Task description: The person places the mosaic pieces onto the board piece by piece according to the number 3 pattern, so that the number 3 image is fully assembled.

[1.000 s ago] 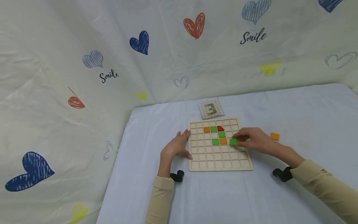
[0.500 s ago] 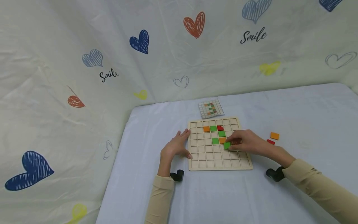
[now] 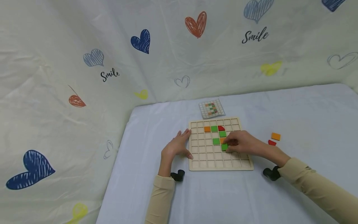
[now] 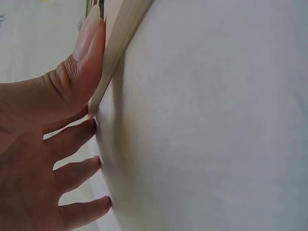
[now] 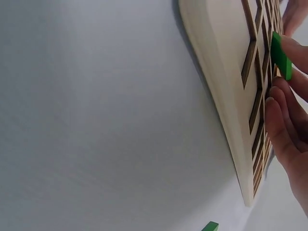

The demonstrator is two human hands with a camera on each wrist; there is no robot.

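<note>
A wooden grid board (image 3: 207, 155) lies on the white table with orange, green and red tiles in its cells. My right hand (image 3: 241, 142) pinches a green tile (image 3: 224, 147) between thumb and fingers, just below an orange tile (image 3: 222, 141) that it partly covers. In the right wrist view that green tile (image 5: 280, 55) stands tilted at the grid, held by the fingertips. My left hand (image 3: 176, 147) rests with spread fingers on the board's left edge; in the left wrist view its thumb (image 4: 89, 48) lies on the wooden rim (image 4: 120, 43).
A printed card (image 3: 212, 109) with a coloured grid pattern lies behind the board. To the right are an orange tile (image 3: 275, 136) and a red piece (image 3: 272, 142). Part of another green piece (image 5: 211, 226) shows low in the right wrist view.
My right hand has moved left and slightly down over the board with the green tile, which was farther right. The red piece by the orange tile has come into sight. My left hand stays put.
</note>
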